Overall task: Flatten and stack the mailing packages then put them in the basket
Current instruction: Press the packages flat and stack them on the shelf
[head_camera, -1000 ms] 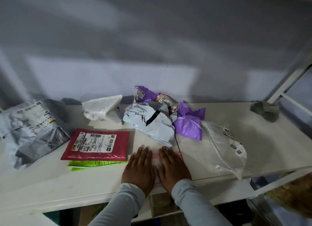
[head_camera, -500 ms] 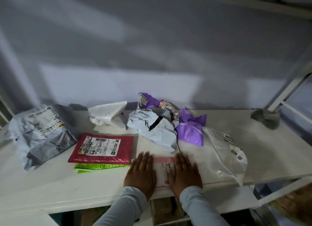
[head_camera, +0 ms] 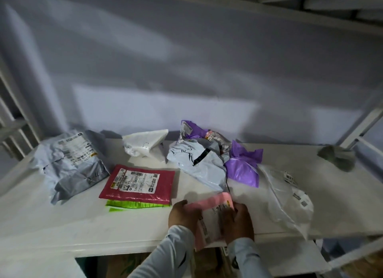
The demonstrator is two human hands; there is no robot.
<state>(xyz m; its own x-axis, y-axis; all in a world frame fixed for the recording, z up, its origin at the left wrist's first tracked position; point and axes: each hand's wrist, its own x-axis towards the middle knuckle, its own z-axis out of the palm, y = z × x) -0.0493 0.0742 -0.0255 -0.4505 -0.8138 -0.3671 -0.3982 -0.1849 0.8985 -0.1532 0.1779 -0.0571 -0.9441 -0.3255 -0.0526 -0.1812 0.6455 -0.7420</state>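
Hands: left hand [head_camera: 183, 214] and right hand [head_camera: 238, 222], lower centre of the frame, each gripping one side of a pink mailing package [head_camera: 211, 213] with a white label, its lower end hanging past the front edge of the white desk [head_camera: 62, 226]. Half a second ago both palms lay flat on this package; now the fingers curl around its edges and it is tilted.

Left of centre: red package [head_camera: 137, 183], flat, stacked on a green package [head_camera: 134, 205].
Far left: crumpled grey package [head_camera: 70, 163].
Centre rear: white package [head_camera: 145, 145]; pale blue package [head_camera: 199, 163]; purple package [head_camera: 242, 165] touching the blue one.
Right: clear plastic package [head_camera: 288, 197], draped over the front edge of the desk.
Containers: no basket can be made out.
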